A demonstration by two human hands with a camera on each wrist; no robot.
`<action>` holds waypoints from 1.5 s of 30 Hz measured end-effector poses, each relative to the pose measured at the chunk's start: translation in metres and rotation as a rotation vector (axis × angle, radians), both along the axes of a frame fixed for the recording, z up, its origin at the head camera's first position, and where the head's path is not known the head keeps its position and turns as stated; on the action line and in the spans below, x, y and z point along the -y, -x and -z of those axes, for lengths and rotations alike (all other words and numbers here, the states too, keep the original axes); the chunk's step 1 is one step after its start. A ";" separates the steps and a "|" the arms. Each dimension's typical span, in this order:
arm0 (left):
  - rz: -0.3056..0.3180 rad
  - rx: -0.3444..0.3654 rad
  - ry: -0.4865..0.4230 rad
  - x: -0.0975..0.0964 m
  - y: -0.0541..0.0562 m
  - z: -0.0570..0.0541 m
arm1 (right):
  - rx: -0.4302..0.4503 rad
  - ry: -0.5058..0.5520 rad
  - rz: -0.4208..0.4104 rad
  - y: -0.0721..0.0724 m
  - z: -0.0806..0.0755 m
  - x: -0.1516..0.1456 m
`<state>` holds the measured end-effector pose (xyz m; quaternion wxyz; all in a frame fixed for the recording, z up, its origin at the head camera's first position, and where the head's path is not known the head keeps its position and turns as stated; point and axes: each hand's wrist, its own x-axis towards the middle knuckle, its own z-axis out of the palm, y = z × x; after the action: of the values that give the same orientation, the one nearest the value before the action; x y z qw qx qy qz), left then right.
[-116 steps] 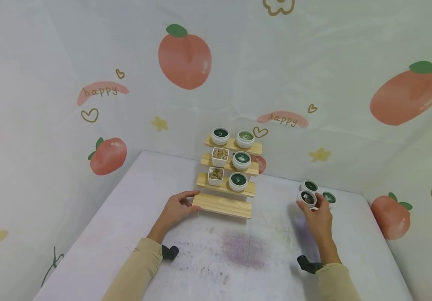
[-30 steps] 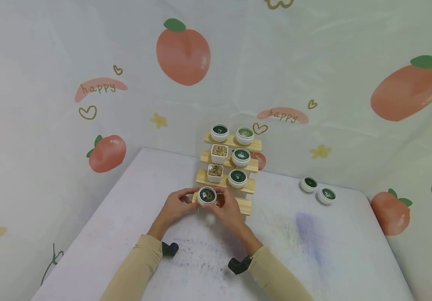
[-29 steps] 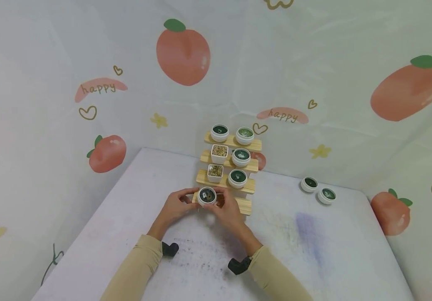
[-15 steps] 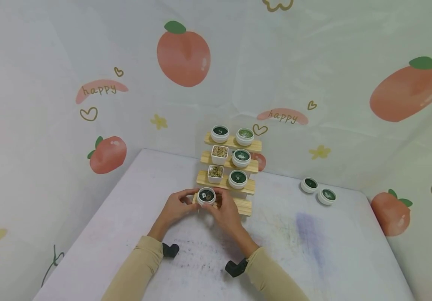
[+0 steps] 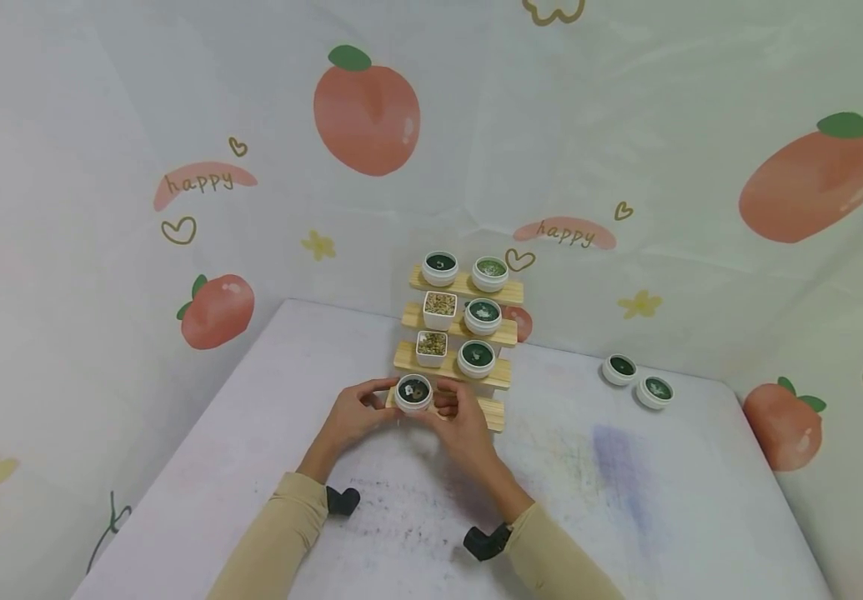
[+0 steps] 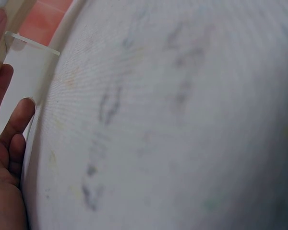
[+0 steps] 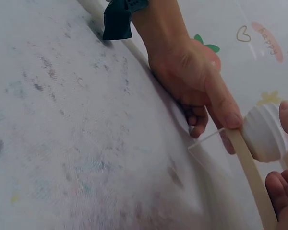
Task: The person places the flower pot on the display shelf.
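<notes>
A small white round pot (image 5: 413, 392) with a dark filling and a pale fleck stands upright at the left end of the lowest step of a tiered wooden display stand (image 5: 492, 413). My left hand (image 5: 350, 417) grips that step's left end; in the right wrist view its thumb lies on the plank (image 7: 252, 177) and its other fingers are below. My right hand (image 5: 469, 429) is just right of the pot, thumb and fingers spread slightly away from it. In the right wrist view, the ribbed pot (image 7: 264, 134) rests on the plank near the right thumb.
On the upper steps stand round pots with green fillings, such as one pot (image 5: 476, 358), and two square pots with grainy fillings, one nearer (image 5: 432, 348). Two more round pots (image 5: 619, 369) (image 5: 654, 392) sit at the table's back right. A printed cloth wall (image 5: 566, 317) rises behind.
My right hand brought the round pot from the back right group to the lowest step's left end. Since half a second ago, its fingers have come slightly away from the pot. The left hand keeps its grip.
</notes>
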<state>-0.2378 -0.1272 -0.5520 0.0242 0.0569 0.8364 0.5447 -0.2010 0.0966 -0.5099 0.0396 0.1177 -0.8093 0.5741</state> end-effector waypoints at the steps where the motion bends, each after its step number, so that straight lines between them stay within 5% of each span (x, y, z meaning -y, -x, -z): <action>1: 0.001 -0.001 -0.002 0.000 0.000 0.000 | 0.018 0.008 0.009 -0.002 -0.001 -0.003; 17: 0.005 0.005 -0.012 -0.002 0.001 0.003 | -0.035 -0.049 0.103 -0.015 -0.009 -0.063; 23: -0.002 0.013 0.002 -0.003 0.000 0.004 | -0.065 -0.158 0.180 -0.016 -0.011 -0.086; 36: -0.015 0.011 -0.005 -0.001 -0.003 0.004 | -0.019 -0.306 0.393 -0.005 -0.019 -0.152; 45: 0.000 -0.004 0.004 0.001 0.001 0.004 | -0.017 -0.255 0.549 0.010 -0.022 -0.206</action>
<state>-0.2386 -0.1278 -0.5564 0.0229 0.0580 0.8375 0.5428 -0.2111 0.3030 -0.4884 0.1849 -0.0968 -0.8761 0.4346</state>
